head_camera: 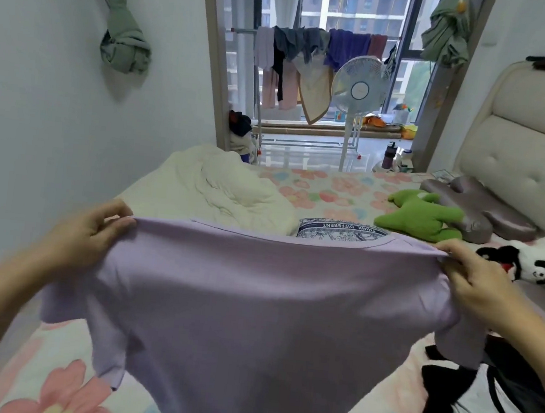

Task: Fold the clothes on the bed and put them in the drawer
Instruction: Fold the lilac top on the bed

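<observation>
The left hand (92, 232) and the right hand (477, 279) each pinch a shoulder of the lilac T-shirt (255, 304) with curled fingers, holding it spread above the bed (332, 192). Folding is only starting; next, I judge, the shirt must be laid flat on the bed.

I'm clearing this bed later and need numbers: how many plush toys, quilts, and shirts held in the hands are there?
Plush toys: 2 (green plush toy, panda plush toy)
Quilts: 1 (cream quilt)
Held shirts: 1 (lavender shirt)
Total: 4
</observation>
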